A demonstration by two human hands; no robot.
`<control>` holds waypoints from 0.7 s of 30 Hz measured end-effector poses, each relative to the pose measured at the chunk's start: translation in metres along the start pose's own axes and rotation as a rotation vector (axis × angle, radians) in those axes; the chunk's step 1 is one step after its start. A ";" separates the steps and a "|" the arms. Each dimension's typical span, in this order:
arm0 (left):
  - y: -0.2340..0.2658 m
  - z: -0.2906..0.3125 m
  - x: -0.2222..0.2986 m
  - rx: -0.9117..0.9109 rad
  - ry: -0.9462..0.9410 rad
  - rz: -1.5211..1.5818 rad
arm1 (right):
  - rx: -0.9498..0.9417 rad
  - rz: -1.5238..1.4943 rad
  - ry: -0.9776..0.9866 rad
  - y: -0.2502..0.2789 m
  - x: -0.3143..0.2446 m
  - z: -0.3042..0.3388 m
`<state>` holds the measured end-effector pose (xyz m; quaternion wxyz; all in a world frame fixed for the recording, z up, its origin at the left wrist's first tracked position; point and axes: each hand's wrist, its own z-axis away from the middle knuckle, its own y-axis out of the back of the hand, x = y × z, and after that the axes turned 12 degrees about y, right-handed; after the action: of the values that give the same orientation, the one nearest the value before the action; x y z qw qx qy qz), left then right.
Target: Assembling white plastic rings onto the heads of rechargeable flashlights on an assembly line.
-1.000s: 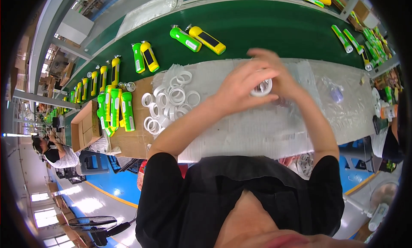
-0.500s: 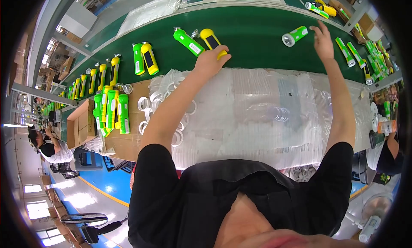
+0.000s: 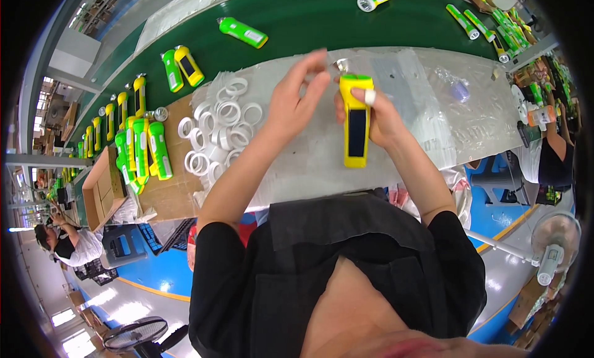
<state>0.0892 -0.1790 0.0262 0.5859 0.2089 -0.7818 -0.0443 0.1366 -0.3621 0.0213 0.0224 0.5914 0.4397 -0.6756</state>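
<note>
My right hand (image 3: 385,120) is wrapped round the upper part of a yellow and green flashlight body (image 3: 356,135). It stands head-up in the view, and a dark rectangular panel faces me. By its open top sits a shiny reflector piece (image 3: 341,65), partly behind the fingers. A white band circles my right thumb. Just left of the flashlight, my left hand (image 3: 301,92) is raised with its fingers apart, slightly blurred and holding nothing. White rings (image 3: 228,113) lie loosely piled left of my left forearm.
Across the green belt (image 3: 297,24) lie a green flashlight body (image 3: 242,32), a finished-looking flashlight (image 3: 376,0) and a row of yellow ones. Several bodies rest on cardboard beside an open box (image 3: 102,191). A plastic-covered work surface (image 3: 427,129) spans my front; co-workers sit either side.
The yellow flashlight has come off the belt toward me, from my left hand into my right. My left hand has let go. My right hand has drawn back from the belt's right side.
</note>
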 end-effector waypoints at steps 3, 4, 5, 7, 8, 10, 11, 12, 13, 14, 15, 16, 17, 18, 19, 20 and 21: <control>-0.009 0.003 0.005 -0.140 0.030 0.226 | -0.262 0.066 -0.046 -0.020 0.004 0.026; -0.006 0.008 0.003 -0.139 0.038 0.226 | -0.260 0.062 -0.053 -0.026 0.005 0.032; -0.001 0.013 0.000 -0.231 0.093 0.268 | -0.272 0.031 -0.068 -0.032 0.005 0.038; 0.003 0.023 0.003 -0.247 0.153 0.336 | -0.305 0.013 -0.087 -0.035 0.009 0.045; 0.005 0.027 0.006 -0.250 0.159 0.339 | -0.275 0.109 -0.064 -0.037 0.015 0.047; 0.007 0.034 0.015 -0.156 -0.082 0.179 | -0.210 0.169 -0.028 -0.042 0.021 0.052; 0.009 0.036 0.021 -0.182 -0.177 0.097 | -0.196 0.170 -0.030 -0.044 0.022 0.053; 0.008 0.041 0.020 -0.189 -0.173 0.103 | -0.194 0.187 -0.003 -0.048 0.024 0.054; 0.007 0.044 0.019 -0.193 -0.242 0.091 | -0.191 0.205 0.025 -0.048 0.024 0.055; 0.005 0.047 0.018 -0.198 -0.312 0.081 | -0.185 0.221 0.029 -0.045 0.026 0.056; 0.005 0.049 0.017 -0.238 -0.325 0.033 | -0.177 0.222 0.031 -0.045 0.029 0.057; 0.001 0.051 0.017 -0.247 -0.327 0.038 | -0.147 0.189 0.035 -0.044 0.032 0.059; -0.004 0.053 0.017 -0.228 -0.358 0.034 | -0.115 0.157 0.041 -0.042 0.033 0.060; -0.008 0.053 0.018 -0.203 -0.389 0.025 | -0.112 0.158 0.046 -0.045 0.032 0.062; -0.013 0.052 0.019 -0.208 -0.394 0.027 | -0.014 0.127 0.084 -0.049 0.031 0.067; -0.019 0.050 0.020 -0.227 -0.378 0.038 | 0.084 0.095 0.123 -0.049 0.030 0.070; -0.026 0.048 0.020 -0.243 -0.361 0.048 | 0.088 0.096 0.128 -0.044 0.029 0.071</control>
<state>0.0471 -0.2186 0.0211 0.4582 0.1068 -0.8676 -0.1610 0.0480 -0.3654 0.0163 0.0006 0.6543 0.3812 -0.6532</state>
